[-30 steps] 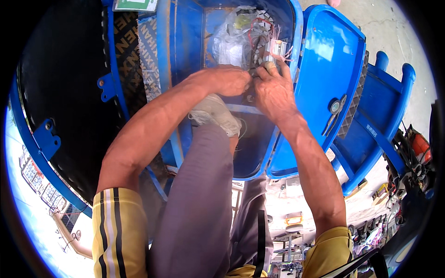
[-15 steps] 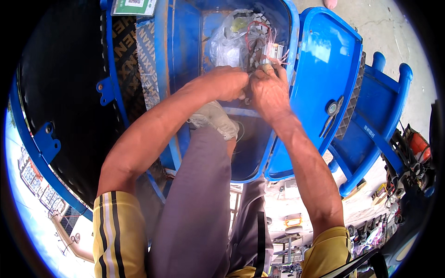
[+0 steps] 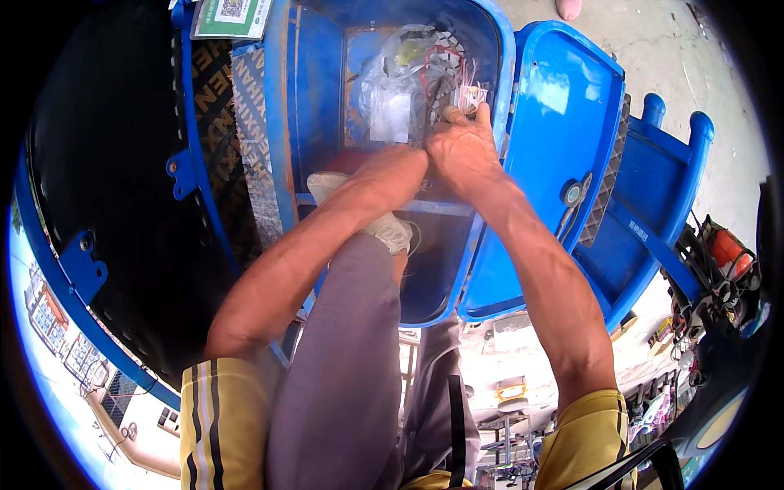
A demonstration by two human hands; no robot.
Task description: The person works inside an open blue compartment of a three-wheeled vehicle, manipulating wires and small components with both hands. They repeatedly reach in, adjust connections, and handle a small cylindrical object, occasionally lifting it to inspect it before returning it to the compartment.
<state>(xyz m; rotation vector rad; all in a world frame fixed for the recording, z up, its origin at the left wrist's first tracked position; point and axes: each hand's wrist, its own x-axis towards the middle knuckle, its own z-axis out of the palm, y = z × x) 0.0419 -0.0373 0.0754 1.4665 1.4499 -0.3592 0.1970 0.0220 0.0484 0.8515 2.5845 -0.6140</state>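
Observation:
Over the open blue metal box (image 3: 298,106) my two hands meet, close together. My left hand (image 3: 398,173) is closed, its fingertips turned away, so what it holds is hidden. Touching or almost touching it, my right hand (image 3: 464,149) is curled, with one finger pointing up; what lies in its grip cannot be made out. Beyond its fingers stands a pale bundle of thin pinkish strands (image 3: 471,96). A clear plastic bag (image 3: 380,86) with white contents fills much of the box, and a red cord (image 3: 426,72) loops beside it.
The box's blue lid (image 3: 545,163) is swung out to the right, with a small round dial tool (image 3: 572,193) on it. Further right stands a blue stool (image 3: 633,229). My beige shoe (image 3: 390,232) rests against the box below my left forearm. At left is a large black panel (image 3: 106,180).
My left hand has moved a little down and left, and my left forearm sits lower. My right hand has shifted slightly left. The whole view has moved a little.

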